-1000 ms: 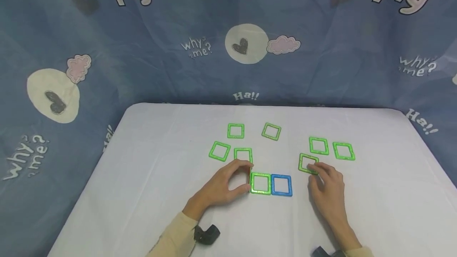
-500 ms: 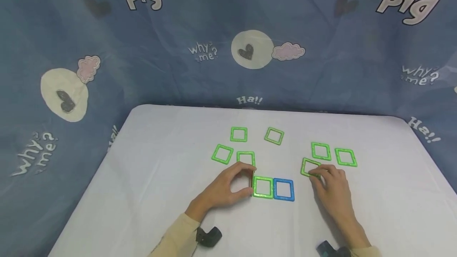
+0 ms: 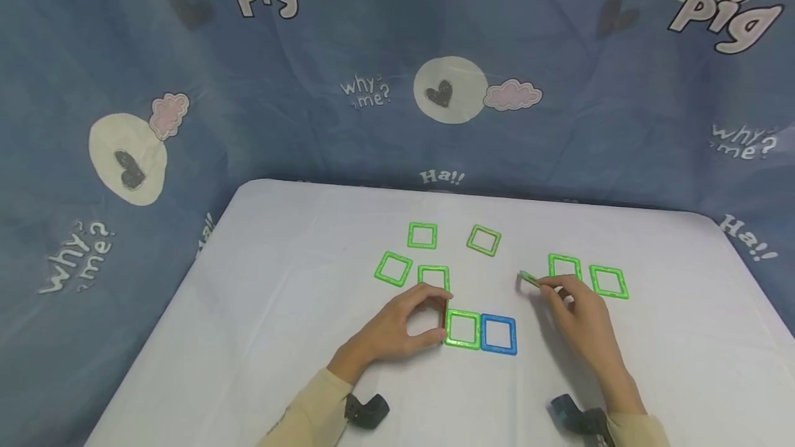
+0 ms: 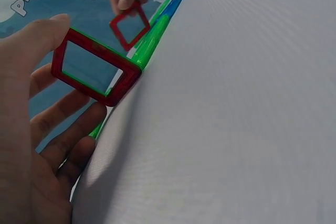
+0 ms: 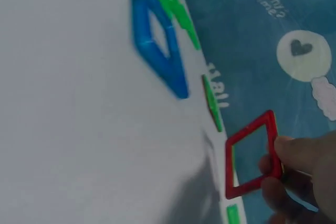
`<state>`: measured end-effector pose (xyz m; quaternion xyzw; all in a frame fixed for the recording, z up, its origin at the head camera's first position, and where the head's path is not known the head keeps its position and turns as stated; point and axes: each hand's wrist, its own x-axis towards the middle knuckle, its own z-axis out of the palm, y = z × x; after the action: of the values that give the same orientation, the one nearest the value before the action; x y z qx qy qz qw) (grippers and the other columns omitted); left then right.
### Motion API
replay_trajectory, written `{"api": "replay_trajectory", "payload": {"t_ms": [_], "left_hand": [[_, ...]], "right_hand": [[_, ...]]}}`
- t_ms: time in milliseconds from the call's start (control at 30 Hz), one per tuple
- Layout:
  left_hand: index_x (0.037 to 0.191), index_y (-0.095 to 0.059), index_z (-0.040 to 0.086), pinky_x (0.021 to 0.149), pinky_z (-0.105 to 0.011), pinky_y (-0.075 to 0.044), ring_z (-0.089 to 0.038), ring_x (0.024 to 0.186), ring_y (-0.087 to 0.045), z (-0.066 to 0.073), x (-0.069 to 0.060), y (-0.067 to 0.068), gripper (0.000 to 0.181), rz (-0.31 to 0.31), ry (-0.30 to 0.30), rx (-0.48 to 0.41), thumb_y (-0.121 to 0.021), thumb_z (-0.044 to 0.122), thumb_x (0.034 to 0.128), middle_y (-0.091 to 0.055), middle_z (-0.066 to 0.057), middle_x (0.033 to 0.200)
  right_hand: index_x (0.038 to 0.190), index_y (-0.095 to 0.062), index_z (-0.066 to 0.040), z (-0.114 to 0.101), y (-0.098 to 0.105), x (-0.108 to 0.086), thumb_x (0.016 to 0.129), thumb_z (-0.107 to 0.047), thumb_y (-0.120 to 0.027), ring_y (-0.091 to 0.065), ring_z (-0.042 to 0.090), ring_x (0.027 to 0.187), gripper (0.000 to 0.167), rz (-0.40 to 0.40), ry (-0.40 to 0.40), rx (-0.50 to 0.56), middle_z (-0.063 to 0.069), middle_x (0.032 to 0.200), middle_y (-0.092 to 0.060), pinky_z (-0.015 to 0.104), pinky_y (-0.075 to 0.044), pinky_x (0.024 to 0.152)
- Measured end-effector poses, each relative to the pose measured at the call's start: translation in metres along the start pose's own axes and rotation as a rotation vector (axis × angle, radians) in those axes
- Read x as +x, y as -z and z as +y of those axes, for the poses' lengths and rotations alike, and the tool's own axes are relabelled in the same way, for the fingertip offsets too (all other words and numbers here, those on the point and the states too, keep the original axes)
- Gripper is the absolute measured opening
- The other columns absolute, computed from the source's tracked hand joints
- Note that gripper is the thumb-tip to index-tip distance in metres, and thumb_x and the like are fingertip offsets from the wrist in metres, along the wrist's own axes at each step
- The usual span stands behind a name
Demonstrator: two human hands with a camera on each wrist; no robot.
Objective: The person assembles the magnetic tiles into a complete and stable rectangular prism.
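My left hand (image 3: 394,328) pinches a magnetic square tile (image 4: 127,82) between thumb and fingers. This tile has a red face and stands on edge along the left side of a flat green square tile (image 3: 463,345). A blue square tile (image 3: 499,350) lies flat, joined to the green one's right side. My right hand (image 3: 580,316) pinches another square tile (image 5: 229,169) by one edge, raised above the table to the right of the blue tile. It looks red in the right wrist view, with green along its rim; in the head view it appears nearly edge-on.
Several green square tiles lie flat farther back, among them a tilted one (image 3: 484,251) near the middle and one (image 3: 609,294) at the right. Another green tile (image 3: 433,269) sits just behind my left hand. The white table (image 3: 261,309) ends at a patterned blue curtain (image 3: 373,143).
My right hand has picked its tile up off the table and tilted it. The left hand keeps holding the upright tile in place. The head view has shifted slightly.
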<state>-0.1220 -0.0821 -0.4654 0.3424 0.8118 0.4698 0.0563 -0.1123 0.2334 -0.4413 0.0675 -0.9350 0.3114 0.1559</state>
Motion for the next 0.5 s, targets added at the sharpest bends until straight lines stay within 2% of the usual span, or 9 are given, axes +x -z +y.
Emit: {"api": "replay_trajectory", "payload": {"t_ms": [100,267,367,500], "left_hand": [[0.132,-0.049,0.022,0.098,-0.028,-0.046,-0.004,0.110,-0.054,-0.001,0.000,0.001,0.052,0.001,0.004,-0.004,-0.067,0.038,0.0861,-0.056,0.013,0.117],[0.132,-0.049,0.022,0.098,-0.028,-0.046,-0.004,0.110,-0.054,-0.003,0.002,0.001,0.053,0.005,0.006,-0.004,-0.067,0.039,0.0855,-0.056,0.012,0.118],[0.132,-0.049,0.023,0.098,-0.028,-0.046,-0.003,0.110,-0.054,-0.002,0.002,0.000,0.053,0.005,0.003,-0.011,-0.068,0.038,0.0855,-0.056,0.012,0.117],[0.132,-0.049,0.022,0.098,-0.029,-0.046,-0.004,0.109,-0.055,-0.001,0.002,0.000,0.052,0.002,-0.001,-0.022,-0.068,0.037,0.0860,-0.057,0.013,0.117]], "right_hand": [[0.103,-0.067,-0.012,-0.006,0.001,0.010,0.091,-0.014,-0.063,-0.049,0.000,0.079,0.013,-0.017,0.004,0.016,0.001,0.097,-0.067,0.014,-0.043,0.062],[0.104,-0.067,-0.012,-0.019,0.002,0.022,0.094,-0.019,-0.059,-0.057,0.011,0.084,0.015,-0.054,0.006,0.053,0.003,0.101,-0.067,0.018,-0.048,0.067],[0.103,-0.067,-0.012,-0.024,0.000,0.025,0.094,-0.019,-0.058,-0.061,0.016,0.085,0.014,-0.077,0.029,0.077,0.003,0.099,-0.068,0.022,-0.052,0.069],[0.101,-0.067,-0.012,-0.028,-0.003,0.025,0.093,-0.017,-0.059,-0.063,0.016,0.084,0.012,-0.097,0.042,0.071,0.001,0.095,-0.069,0.033,-0.055,0.074]]}}
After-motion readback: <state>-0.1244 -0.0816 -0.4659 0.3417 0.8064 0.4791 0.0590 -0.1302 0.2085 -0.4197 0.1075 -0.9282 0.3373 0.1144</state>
